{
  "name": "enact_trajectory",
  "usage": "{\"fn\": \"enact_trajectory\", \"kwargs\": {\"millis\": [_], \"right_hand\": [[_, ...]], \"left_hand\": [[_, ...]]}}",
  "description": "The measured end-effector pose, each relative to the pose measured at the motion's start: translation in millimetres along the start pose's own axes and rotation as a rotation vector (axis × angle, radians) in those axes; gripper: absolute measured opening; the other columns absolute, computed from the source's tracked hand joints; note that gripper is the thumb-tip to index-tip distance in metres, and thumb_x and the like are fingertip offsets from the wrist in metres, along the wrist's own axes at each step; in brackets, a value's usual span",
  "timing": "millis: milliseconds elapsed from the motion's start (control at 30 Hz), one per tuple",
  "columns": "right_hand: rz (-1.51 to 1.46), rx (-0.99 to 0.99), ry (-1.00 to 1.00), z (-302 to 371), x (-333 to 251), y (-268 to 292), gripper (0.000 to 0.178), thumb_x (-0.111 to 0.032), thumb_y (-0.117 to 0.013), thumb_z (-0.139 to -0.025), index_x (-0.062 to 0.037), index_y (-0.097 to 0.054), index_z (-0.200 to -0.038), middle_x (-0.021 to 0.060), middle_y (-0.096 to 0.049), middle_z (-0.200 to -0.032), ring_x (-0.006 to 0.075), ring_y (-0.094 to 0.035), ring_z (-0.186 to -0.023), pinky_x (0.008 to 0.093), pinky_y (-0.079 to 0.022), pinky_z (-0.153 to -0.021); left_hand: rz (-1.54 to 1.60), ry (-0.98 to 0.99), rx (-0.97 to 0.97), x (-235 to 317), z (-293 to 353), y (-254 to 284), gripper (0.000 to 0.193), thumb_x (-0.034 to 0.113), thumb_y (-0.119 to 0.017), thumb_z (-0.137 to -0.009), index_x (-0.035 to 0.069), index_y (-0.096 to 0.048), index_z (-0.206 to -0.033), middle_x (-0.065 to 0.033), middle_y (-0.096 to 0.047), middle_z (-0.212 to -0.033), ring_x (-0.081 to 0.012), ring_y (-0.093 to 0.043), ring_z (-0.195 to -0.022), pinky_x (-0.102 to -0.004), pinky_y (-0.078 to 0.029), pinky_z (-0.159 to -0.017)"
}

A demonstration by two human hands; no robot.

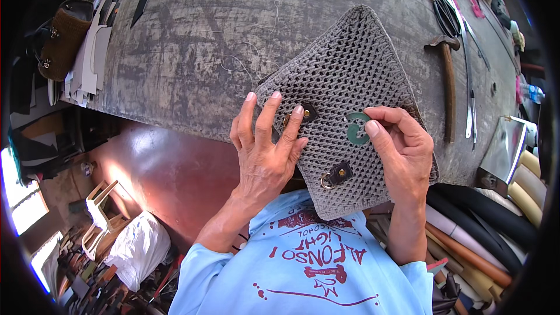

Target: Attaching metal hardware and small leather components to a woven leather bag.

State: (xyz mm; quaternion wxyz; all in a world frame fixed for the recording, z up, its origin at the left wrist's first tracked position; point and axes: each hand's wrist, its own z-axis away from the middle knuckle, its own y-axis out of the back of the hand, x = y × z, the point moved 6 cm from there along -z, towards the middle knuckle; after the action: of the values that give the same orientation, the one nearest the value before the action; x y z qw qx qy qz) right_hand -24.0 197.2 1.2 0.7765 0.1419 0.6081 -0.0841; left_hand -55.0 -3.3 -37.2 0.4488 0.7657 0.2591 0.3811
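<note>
A grey crocheted mesh panel, perhaps part of a bag, lies over the near table edge and reaches down to my shirt. Two dark leather tabs with metal rings sit on it, the upper tab beside my left index finger and the lower tab nearer my body. My left hand rests on the panel's left side with its fingers spread. Between thumb and index finger, my right hand pinches a flat green curved piece, shaped like an S, against the mesh.
On the right of the worn table lie a hammer, scissors and metal rulers. Loose thread curls left of the panel. A brown bag sits far left among material strips. Rolls of material lie at lower right.
</note>
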Motion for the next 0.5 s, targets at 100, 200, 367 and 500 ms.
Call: {"fn": "enact_trajectory", "kwargs": {"millis": [100,200,367,500], "right_hand": [[-0.015,-0.006,0.008,-0.2,0.4,0.2,0.019,0.0,-0.067,-0.092,0.0067,-0.066,-0.11,0.0059,-0.068,-0.097,0.0086,-0.063,-0.086,0.0215,-0.05,-0.079],[-0.037,0.013,-0.02,0.7,-0.6,0.7,0.019,-0.001,-0.067,-0.093,0.0066,-0.066,-0.111,0.0061,-0.068,-0.097,0.0085,-0.063,-0.086,0.0214,-0.05,-0.079],[-0.03,-0.004,0.015,0.4,2.0,0.2,0.02,-0.001,-0.067,-0.093,0.0068,-0.066,-0.111,0.0066,-0.068,-0.098,0.0087,-0.063,-0.087,0.0218,-0.05,-0.079],[-0.034,0.005,-0.004,-0.1,0.2,0.9,0.02,0.0,-0.066,-0.093,0.0072,-0.065,-0.111,0.0075,-0.069,-0.098,0.0093,-0.063,-0.087,0.0221,-0.051,-0.079]], "left_hand": [[-0.063,-0.078,-0.027,-4.2,-5.6,6.9,0.035,0.035,-0.073,-0.086,0.014,-0.073,-0.114,-0.0135,-0.052,-0.135,-0.0392,-0.034,-0.137,-0.0517,-0.032,-0.106],[0.589,-0.092,-0.145,-3.8,-9.4,12.4,0.028,0.026,-0.076,-0.085,0.007,-0.067,-0.066,-0.0103,-0.059,-0.118,-0.0363,-0.041,-0.131,-0.0495,-0.031,-0.104],[0.4,0.137,0.031,-19.8,6.2,9.0,0.026,0.031,-0.071,-0.089,0.007,-0.072,-0.097,-0.0139,-0.058,-0.12,-0.0403,-0.042,-0.131,-0.0507,-0.033,-0.105],[-0.038,-0.056,0.012,4.7,-10.0,5.6,0.044,0.044,-0.061,-0.094,0.013,-0.068,-0.126,-0.0141,-0.053,-0.133,-0.0412,-0.037,-0.135,-0.0532,-0.026,-0.11]]}}
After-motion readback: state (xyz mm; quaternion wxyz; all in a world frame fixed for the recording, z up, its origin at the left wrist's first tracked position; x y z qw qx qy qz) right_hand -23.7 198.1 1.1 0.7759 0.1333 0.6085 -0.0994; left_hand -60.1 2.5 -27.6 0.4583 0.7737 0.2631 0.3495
